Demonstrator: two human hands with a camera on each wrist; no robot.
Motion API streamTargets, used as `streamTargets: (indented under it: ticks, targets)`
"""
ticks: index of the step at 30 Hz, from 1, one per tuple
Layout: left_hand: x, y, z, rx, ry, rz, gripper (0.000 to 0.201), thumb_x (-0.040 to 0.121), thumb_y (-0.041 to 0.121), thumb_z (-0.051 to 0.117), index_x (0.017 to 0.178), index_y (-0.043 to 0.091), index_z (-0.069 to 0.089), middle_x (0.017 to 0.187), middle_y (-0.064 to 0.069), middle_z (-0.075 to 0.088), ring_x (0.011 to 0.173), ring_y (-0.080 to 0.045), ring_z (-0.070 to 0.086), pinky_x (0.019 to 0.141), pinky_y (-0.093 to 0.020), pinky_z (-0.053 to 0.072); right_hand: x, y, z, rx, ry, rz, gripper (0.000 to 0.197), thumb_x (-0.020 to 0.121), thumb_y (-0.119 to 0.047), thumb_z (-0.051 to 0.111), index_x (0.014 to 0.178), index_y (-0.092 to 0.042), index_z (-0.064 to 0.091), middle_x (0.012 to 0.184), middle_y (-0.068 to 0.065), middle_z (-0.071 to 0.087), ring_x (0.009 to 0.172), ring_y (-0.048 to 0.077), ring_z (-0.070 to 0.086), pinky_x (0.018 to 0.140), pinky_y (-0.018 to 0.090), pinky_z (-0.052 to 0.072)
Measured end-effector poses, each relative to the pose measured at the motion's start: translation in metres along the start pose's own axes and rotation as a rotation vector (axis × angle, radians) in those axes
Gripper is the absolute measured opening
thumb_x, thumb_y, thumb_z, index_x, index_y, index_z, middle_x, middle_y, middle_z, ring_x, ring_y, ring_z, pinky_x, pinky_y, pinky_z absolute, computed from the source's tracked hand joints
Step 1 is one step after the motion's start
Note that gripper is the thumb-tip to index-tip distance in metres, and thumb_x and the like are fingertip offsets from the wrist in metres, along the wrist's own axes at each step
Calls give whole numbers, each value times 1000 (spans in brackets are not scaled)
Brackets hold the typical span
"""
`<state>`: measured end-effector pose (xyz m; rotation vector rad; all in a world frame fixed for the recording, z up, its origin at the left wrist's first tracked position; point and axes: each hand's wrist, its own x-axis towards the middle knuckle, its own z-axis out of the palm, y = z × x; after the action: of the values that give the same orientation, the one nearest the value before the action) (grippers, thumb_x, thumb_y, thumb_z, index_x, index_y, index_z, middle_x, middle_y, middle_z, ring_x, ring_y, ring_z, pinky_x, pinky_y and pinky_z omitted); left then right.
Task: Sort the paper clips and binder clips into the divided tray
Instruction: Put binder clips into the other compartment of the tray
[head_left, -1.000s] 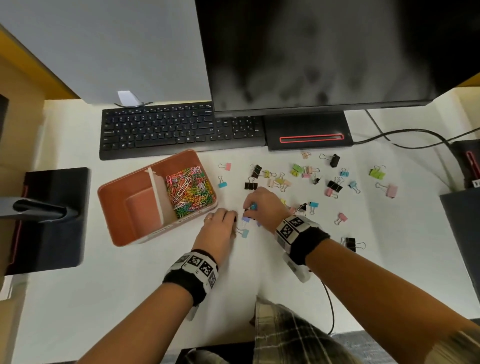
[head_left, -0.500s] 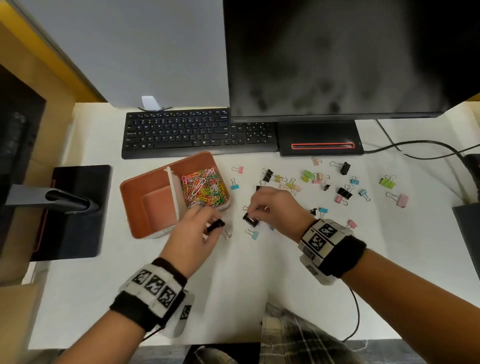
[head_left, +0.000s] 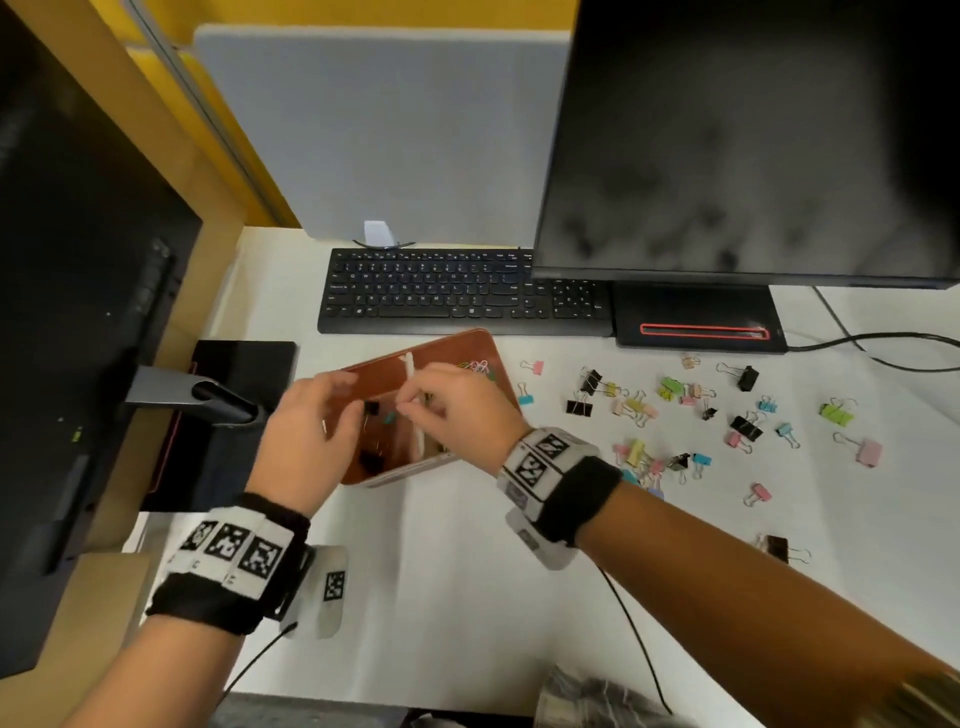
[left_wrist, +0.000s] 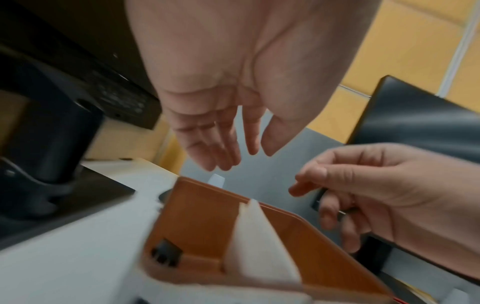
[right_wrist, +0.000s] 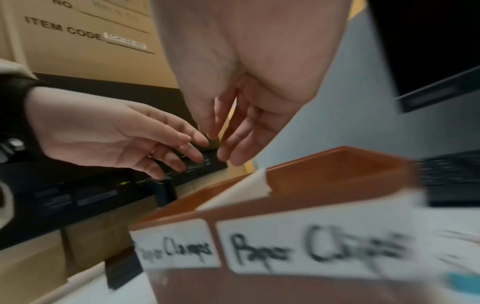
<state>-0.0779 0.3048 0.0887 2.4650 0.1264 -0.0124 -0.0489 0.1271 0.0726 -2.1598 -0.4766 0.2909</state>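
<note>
Both hands moved over tray (head_left: 470, 340); L hand (head_left: 306, 431) fingers loose, R hand (head_left: 457, 410) grip unclear; 1 blk clip (left_wrist: 166, 254) inside.

white desk (head_left: 467, 561) | grey partition panel (head_left: 374, 130) behind it; yellow wall (head_left: 171, 67) beyond | dark monitor (head_left: 753, 135) on a black base (head_left: 696, 317); black keyboard (head_left: 441, 291) in front | second dark screen (head_left: 78, 260) at left | cardboard box (right_wrist: 85, 41) printed ITEM CODE
</note>
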Motion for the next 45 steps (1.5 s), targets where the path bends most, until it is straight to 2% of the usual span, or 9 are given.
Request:
streamTargets:
  ticks: [3,6,11,15,23,30,35,41,45]
  targets:
    - [-14,37,25,-120,-81,115,22,87,14,58,108,19,59,101,4,59,80,-8,59,68,-11,45,-34,45,-32,-42,122,121,9,86,-29,61,93,-25,64,89,-18,53,70,-8,46,76,20,45]
    - [-33,79,65,-239,-254,189,24,88,21,57,112,24,56,103,10,59,88,-1,57,71,-17,50,-68,98,-67,-130,213,303,27,81,-30,69,105,-27,59,99,-13,51,81,-1,48,76,12,40]
    - [-38,118,145,-170,-477,167,47,87,30,57,132,26,41,146,1,30,132,-12,33,100,-1,18,-92,147,-101,-269,78,415,47,78,-32,71,120,-27,52,122,-4,53,106,14,51,96,35,44]
    - [-20,124,191,-46,-472,-11,65,88,12,50,144,24,18,155,0,-12,144,-20,-4,103,-17,6,-76,162,-110,-402,-114,343,57,78,-36,68,131,-31,47,146,2,36,135,22,32,112,40,28]
    - [21,126,215,162,-449,-129,91,76,-15,43,147,17,-4,152,-3,-26,139,-34,-20,116,-44,7,-54,177,-103,-457,-321,195,35,86,-32,58,121,-33,60,151,5,31,135,27,30,111,43,29]
    - [26,115,228,277,-511,-3,86,72,-15,51,145,14,16,156,5,4,140,-28,12,111,-30,25,-79,201,-104,-322,-237,214,22,88,-18,57,106,-17,71,123,2,52,109,22,43,97,35,38]
    - [7,107,237,73,-444,132,38,88,-1,46,123,13,55,130,-1,46,106,-21,48,74,-26,45,-93,209,-111,-244,-169,290,13,81,-18,68,92,-14,73,104,0,49,97,17,43,87,31,43]
    - [9,106,240,-13,-463,98,38,83,-4,54,117,13,59,116,-1,48,89,-14,55,83,-20,45,-101,207,-113,-274,-189,341,12,83,-24,65,90,-15,70,101,0,41,94,17,43,79,25,41]
    - [15,105,237,-18,-507,-5,42,79,4,65,117,20,58,113,-3,48,89,-20,62,85,-28,53,-102,203,-113,-264,-202,360,25,88,-23,60,113,-17,63,100,-1,39,89,15,49,78,21,42]
